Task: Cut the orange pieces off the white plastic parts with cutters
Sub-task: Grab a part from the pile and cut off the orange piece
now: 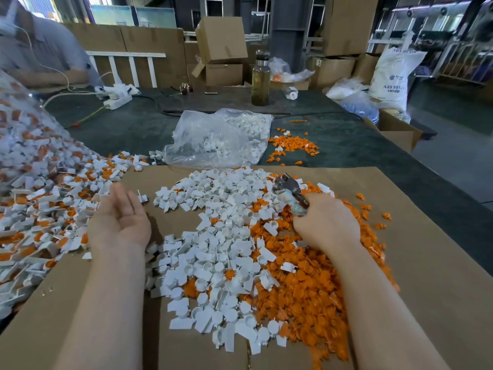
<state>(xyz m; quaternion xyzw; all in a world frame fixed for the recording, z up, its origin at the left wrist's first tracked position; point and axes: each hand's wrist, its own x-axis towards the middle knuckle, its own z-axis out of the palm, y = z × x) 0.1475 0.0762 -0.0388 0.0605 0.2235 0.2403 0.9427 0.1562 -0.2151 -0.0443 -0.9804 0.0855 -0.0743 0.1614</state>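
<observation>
Cardboard (426, 263) sheet over the worktop (133, 129), nearest. On it, centre to 6 o'clock: heap of cut white parts (221, 263). Orange pieces (314, 289) banked along its 3 o'clock side, under the right forearm.

Left hand (120, 217), 9 o'clock of the heap: palm up, fingers relaxed and spread, empty, resting at the edge of the uncut pile (45, 209). That pile runs from 9 to 10 o'clock, spilling from a clear bag; white parts there still carry orange.

Right hand (325, 222), 2 o'clock of the heap: fingers curled round the cutters (289, 194). Long axis runs from the fist toward 11 o'clock, metal head up and away from the wearer. Whether the blades are parted, cannot tell; motion blur.

Handling, judged: parts look light, stiff, smooth moulded plastic, likely to skid and scatter if nudged. Best pinched on the white body, orange end left free and turned toward the blades. Parts lie every way; no common direction.

Farther, 12 o'clock: clear bag (213, 137) holding white parts, small orange scatter (293, 148) just beside it at 1 o'clock. Beyond: bottle (261, 81), power strip (117, 98), boxes (221, 41).
</observation>
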